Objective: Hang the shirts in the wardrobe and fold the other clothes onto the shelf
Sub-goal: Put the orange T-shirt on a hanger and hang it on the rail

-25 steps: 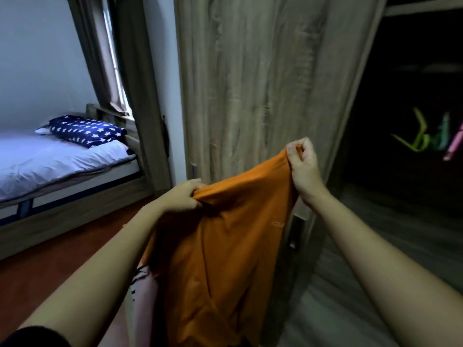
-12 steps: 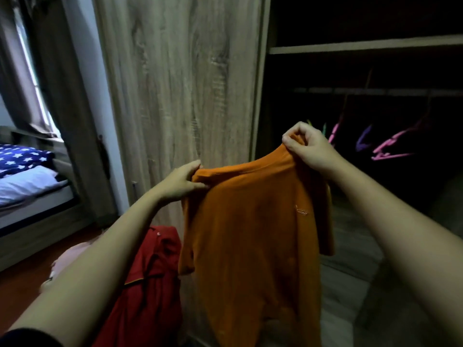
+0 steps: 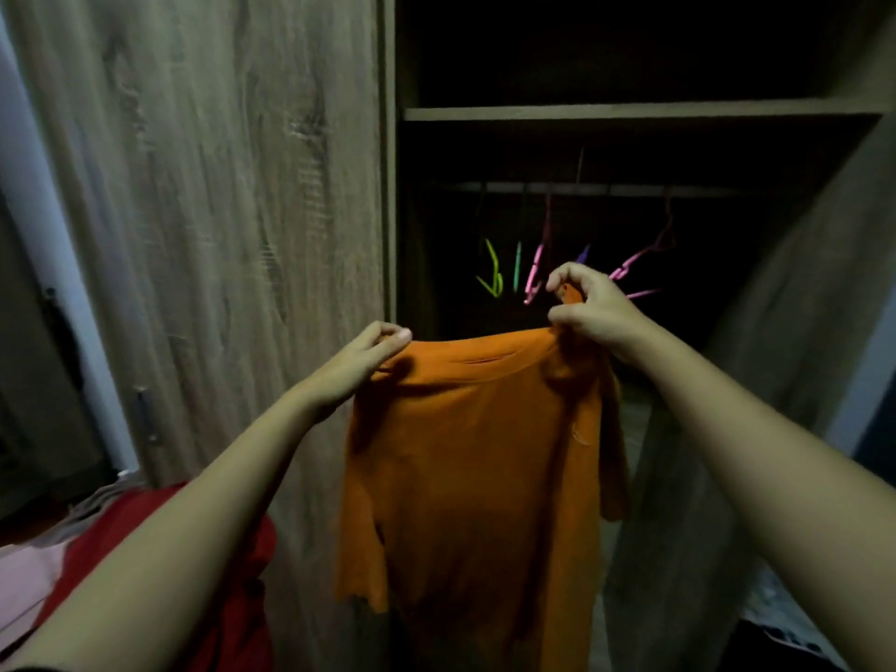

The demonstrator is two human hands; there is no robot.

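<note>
An orange T-shirt [image 3: 475, 458] hangs spread out in front of the open wardrobe. My left hand [image 3: 361, 361] pinches its left shoulder and my right hand [image 3: 589, 308] grips its right shoulder, a little higher. Behind the shirt, in the dark wardrobe, several coloured plastic hangers [image 3: 533, 274] hang from a rail [image 3: 596, 189]. A wooden shelf [image 3: 630, 111] runs above the rail. The shirt's lower hem falls out of sight at the bottom of the view.
A closed wooden wardrobe door [image 3: 218, 211] fills the left. The open door [image 3: 776, 356] stands at the right. A red garment [image 3: 232, 574] and pale pink clothes [image 3: 29, 569] lie in a pile at the lower left.
My view has swung right from the bed to the open wardrobe. Both hands have lifted the orange shirt and spread it flat by its shoulders.
</note>
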